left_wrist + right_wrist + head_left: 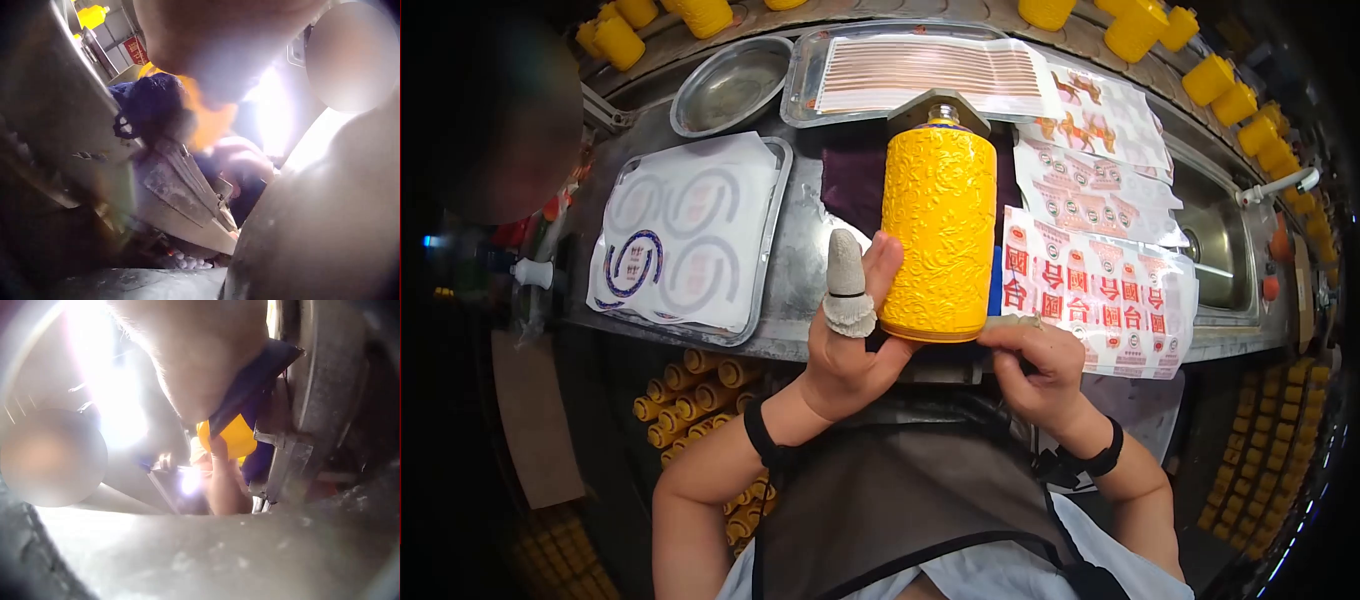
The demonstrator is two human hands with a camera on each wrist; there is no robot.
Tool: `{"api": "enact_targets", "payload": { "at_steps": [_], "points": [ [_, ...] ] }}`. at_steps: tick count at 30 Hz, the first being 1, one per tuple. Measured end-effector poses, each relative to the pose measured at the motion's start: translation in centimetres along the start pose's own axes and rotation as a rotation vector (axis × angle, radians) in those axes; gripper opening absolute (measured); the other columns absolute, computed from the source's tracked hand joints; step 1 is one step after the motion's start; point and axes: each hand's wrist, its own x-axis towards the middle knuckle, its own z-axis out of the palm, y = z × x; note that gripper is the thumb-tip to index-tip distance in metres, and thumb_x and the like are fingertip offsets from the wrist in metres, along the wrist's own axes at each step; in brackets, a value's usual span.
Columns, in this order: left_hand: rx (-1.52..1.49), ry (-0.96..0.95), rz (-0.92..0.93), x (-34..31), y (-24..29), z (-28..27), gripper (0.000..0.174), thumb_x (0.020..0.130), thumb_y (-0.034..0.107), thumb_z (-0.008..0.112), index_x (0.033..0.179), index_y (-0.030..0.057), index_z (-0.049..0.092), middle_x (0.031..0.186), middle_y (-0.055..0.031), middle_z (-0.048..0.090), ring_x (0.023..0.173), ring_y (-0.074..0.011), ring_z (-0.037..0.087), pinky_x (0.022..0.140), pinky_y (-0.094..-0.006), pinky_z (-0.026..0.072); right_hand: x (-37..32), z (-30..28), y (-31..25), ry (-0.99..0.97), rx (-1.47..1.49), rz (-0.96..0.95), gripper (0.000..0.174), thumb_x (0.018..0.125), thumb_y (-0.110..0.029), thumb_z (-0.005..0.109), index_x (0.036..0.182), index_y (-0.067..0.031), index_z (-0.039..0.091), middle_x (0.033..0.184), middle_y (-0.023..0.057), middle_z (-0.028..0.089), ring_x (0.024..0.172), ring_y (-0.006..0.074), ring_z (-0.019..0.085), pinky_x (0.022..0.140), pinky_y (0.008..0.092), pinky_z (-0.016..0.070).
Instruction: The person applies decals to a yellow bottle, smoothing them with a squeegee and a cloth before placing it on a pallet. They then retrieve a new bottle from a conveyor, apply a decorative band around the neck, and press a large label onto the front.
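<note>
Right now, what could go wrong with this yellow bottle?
The yellow bottle might slip if the left hand, touching its side, eases away. The right hand, by the bottle's base edge, could catch the red-lettered sheet close beside it and shift it.

On the white paper sheet printed in red (1103, 297), large red Chinese characters, "國" and "台", are repeating in rows, with lettering around them running too small to read. On the white paper sheet with grey and purple rings (684, 232), tiny red characters are staying illegible. A red rectangular sign (134, 51) is carrying pale, blurred characters.
</note>
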Motion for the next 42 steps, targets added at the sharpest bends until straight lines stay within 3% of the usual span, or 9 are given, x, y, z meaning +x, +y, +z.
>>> {"api": "enact_targets", "payload": {
  "at_steps": [4, 7, 14, 15, 21, 26, 33, 37, 42],
  "points": [
    [-0.005, -0.067, -0.126, -1.2, -0.5, -0.6, 0.074, 0.081, 0.011, 0.081, 0.143, -0.0069, 0.044, 0.149, -0.0233, 0.046, 0.135, -0.0366, 0.049, 0.110, -0.0406, 0.0402, 0.5, -0.3, -0.3, -0.068, 0.005, 0.074, 0.019, 0.076, 0.006, 0.060, 0.089, -0.0012, 0.071, 0.081, 0.0120, 0.072, 0.066, 0.0199, 0.068, 0.061, 0.0294, 0.0515],
    [-0.016, -0.073, -0.134, -1.1, -0.6, -0.9, 0.076, 0.080, 0.012, 0.081, 0.144, -0.0049, 0.044, 0.148, -0.0225, 0.047, 0.135, -0.0355, 0.049, 0.111, -0.0387, 0.0394, 0.5, -0.2, 0.0, -0.019, 0.024, 0.035, 0.020, 0.072, 0.004, 0.065, 0.087, -0.0056, 0.071, 0.081, 0.0096, 0.072, 0.057, 0.0214, 0.064, 0.052, 0.0312, 0.0476],
    [-0.017, -0.064, 0.002, 0.8, 0.5, 0.4, 0.081, 0.076, 0.012, 0.082, 0.146, -0.0013, 0.044, 0.149, -0.0219, 0.045, 0.139, -0.0361, 0.043, 0.113, -0.0411, 0.0356, 1.4, -1.5, -2.9, -0.039, -0.100, -0.242, 0.030, 0.067, -0.002, 0.072, 0.096, -0.0103, 0.072, 0.066, 0.0030, 0.061, 0.052, 0.0215, 0.057, 0.050, 0.0350, 0.0431],
    [-0.015, -0.045, 0.026, 1.5, 1.0, 0.4, 0.085, 0.068, 0.009, 0.084, 0.144, 0.0016, 0.047, 0.139, -0.0205, 0.053, 0.127, -0.0403, 0.051, 0.109, -0.0443, 0.0401, 1.9, -1.4, -3.4, -0.010, -0.105, -0.290, 0.031, 0.068, -0.004, 0.073, 0.098, -0.0101, 0.071, 0.064, 0.0021, 0.057, 0.052, 0.0215, 0.057, 0.049, 0.0353, 0.0431],
    [0.091, -0.058, 0.048, 0.9, 0.4, 0.5, 0.079, 0.076, 0.016, 0.082, 0.143, -0.0039, 0.046, 0.145, -0.0222, 0.048, 0.136, -0.0376, 0.046, 0.112, -0.0439, 0.0379, 3.3, 2.0, -4.3, -0.092, -0.190, -0.374, 0.026, 0.071, -0.011, 0.075, 0.094, -0.0113, 0.064, 0.066, 0.0030, 0.053, 0.055, 0.0221, 0.058, 0.048, 0.0367, 0.0432],
    [0.028, -0.081, -0.020, 0.8, 0.5, -0.3, 0.078, 0.074, 0.012, 0.082, 0.142, -0.0026, 0.048, 0.143, -0.0230, 0.050, 0.134, -0.0387, 0.048, 0.112, -0.0428, 0.0389, 3.4, -1.3, -4.4, -0.063, 0.073, -0.151, 0.024, 0.072, -0.002, 0.068, 0.096, -0.0072, 0.070, 0.074, 0.0069, 0.065, 0.062, 0.0228, 0.064, 0.053, 0.0343, 0.0484],
    [0.013, -0.077, -0.007, 1.0, 0.0, -0.6, 0.079, 0.069, 0.010, 0.084, 0.140, -0.0011, 0.050, 0.142, -0.0230, 0.052, 0.133, -0.0375, 0.050, 0.109, -0.0414, 0.0418, 5.9, -11.7, 8.4, 0.081, -0.536, 0.449, 0.024, 0.083, -0.015, 0.064, 0.104, -0.0097, 0.074, 0.092, 0.0148, 0.070, 0.084, 0.0325, 0.067, 0.076, 0.0428, 0.0535],
    [-0.030, -0.103, -0.018, 0.4, -0.4, -0.5, 0.081, 0.074, 0.017, 0.086, 0.142, -0.0040, 0.047, 0.148, -0.0219, 0.046, 0.138, -0.0344, 0.044, 0.115, -0.0429, 0.0336, 8.1, -15.3, 14.4, -0.047, -0.773, 0.523, 0.034, 0.081, -0.016, 0.061, 0.112, -0.0153, 0.075, 0.095, 0.0213, 0.069, 0.092, 0.0369, 0.067, 0.081, 0.0456, 0.0541],
    [0.014, -0.087, 0.023, 0.5, -0.5, -0.4, 0.081, 0.073, 0.019, 0.087, 0.140, -0.0055, 0.048, 0.150, -0.0214, 0.042, 0.137, -0.0341, 0.046, 0.113, -0.0420, 0.0375, 9.2, -16.4, 18.0, -0.149, -0.822, 0.495, 0.035, 0.080, -0.015, 0.062, 0.112, -0.0119, 0.075, 0.090, 0.0204, 0.071, 0.087, 0.0364, 0.068, 0.079, 0.0426, 0.0533]
  ]
}}
